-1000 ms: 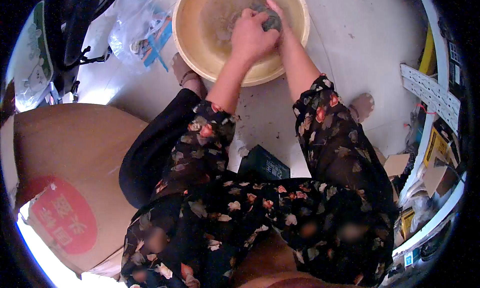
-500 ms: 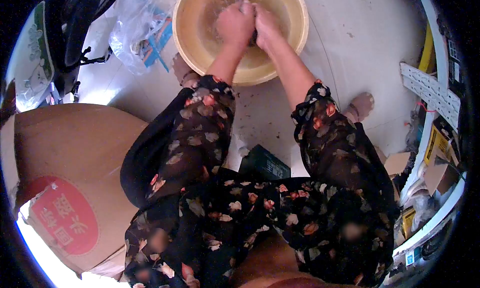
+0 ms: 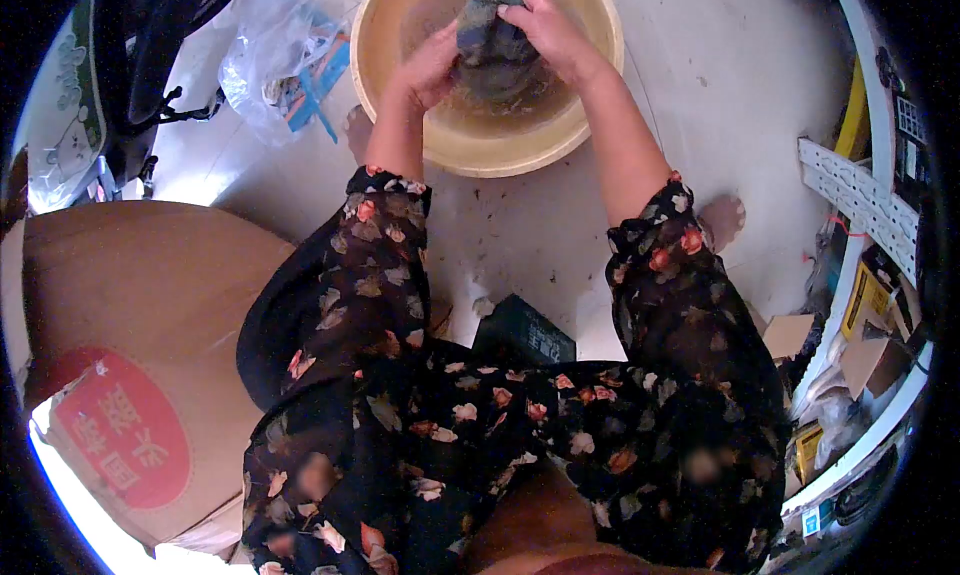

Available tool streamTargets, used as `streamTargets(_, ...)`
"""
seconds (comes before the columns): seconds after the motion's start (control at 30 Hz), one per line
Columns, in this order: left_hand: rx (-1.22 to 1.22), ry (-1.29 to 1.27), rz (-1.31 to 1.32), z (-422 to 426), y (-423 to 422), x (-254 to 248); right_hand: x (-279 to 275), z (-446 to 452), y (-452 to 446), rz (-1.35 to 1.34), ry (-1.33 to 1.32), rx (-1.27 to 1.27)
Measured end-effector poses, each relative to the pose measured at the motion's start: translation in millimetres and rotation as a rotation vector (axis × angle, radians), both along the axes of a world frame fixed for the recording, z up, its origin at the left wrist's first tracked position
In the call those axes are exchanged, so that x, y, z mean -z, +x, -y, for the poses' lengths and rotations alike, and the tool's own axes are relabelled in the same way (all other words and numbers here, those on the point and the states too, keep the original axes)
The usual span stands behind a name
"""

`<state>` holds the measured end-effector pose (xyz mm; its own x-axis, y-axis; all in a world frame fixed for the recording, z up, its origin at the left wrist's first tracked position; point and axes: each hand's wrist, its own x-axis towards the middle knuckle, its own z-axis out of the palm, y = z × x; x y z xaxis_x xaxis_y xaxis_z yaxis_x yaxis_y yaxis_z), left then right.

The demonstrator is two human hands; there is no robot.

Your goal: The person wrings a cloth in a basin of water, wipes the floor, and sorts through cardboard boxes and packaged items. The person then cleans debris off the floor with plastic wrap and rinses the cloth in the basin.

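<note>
A yellow plastic basin (image 3: 390, 135) holding murky water stands on the floor at the top of the head view. Over it, a wet, dark grey-green cloth (image 3: 495, 50) hangs bunched between my hands, its lower end at the water. What kind of cloth it is I cannot make out. My left hand (image 3: 432, 67) grips its left side, the fingertips partly hidden behind it. Higher up on the right, my right hand (image 3: 548, 33) holds the cloth with thumb and fingers.
A large cardboard box (image 3: 140, 295) sits at lower left, below a scooter (image 3: 150, 65) and a clear plastic bag (image 3: 265, 60). A dark green box (image 3: 525, 330) lies between my legs. White metal shelving (image 3: 860, 195) with small boxes lines the right.
My hands were pressed together low in the basin, mostly hiding the cloth. Now they are apart, the left further left, the right raised, and the cloth shows spread between them.
</note>
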<state>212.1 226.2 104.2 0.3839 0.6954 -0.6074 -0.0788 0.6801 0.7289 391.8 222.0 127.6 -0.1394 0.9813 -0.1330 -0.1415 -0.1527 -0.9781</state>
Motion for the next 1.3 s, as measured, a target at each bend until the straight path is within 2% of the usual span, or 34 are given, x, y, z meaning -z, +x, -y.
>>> streamTargets(0.1, -0.068, 0.100, 0.099, 0, -2, 10, -11, -4, 1, 0.199, 0.106, 0.034)
streamTargets(0.3, -0.236, 0.189, 0.202, 7, 12, -11, -18, -4, -5, 0.451, 0.349, 0.090)
streamTargets(0.37, -0.215, 0.212, 0.253, 6, 8, -10, -19, -3, -5, 0.494, 0.430, 0.082)
streamTargets(0.47, -0.190, 0.218, 0.196, 5, 11, -24, -19, -3, -4, 0.535, 0.538, 0.064)
streamTargets(0.57, -0.169, 0.200, 0.178, 8, 11, -37, -17, -2, -6, 0.480, 0.567, 0.038)
streamTargets(0.67, -0.183, 0.213, 0.180, 6, 7, -31, -15, -1, -6, 0.215, 0.399, -0.024)
streamTargets(0.87, -0.322, 0.370, 0.118, -5, -6, -31, -36, -1, 11, 0.448, 0.193, 0.153)
streamTargets(1.0, -0.352, 0.602, -0.135, -10, -16, -36, -32, -6, 15, 0.551, 0.224, 0.168)
streamTargets(1.07, -0.347, 0.670, -0.313, -10, -19, -55, -34, -8, 18, 0.574, 0.235, 0.208)
streamTargets(1.17, -0.320, 0.762, -0.377, -18, -21, -60, -38, -8, 18, 0.528, 0.203, 0.191)
streamTargets(1.27, -0.207, 0.658, -0.555, -15, -22, -79, -38, -12, 19, 0.252, 0.012, 0.145)
streamTargets(1.3, -0.146, 0.641, -0.590, -16, -26, -77, -35, -13, 20, 0.255, -0.022, 0.138)
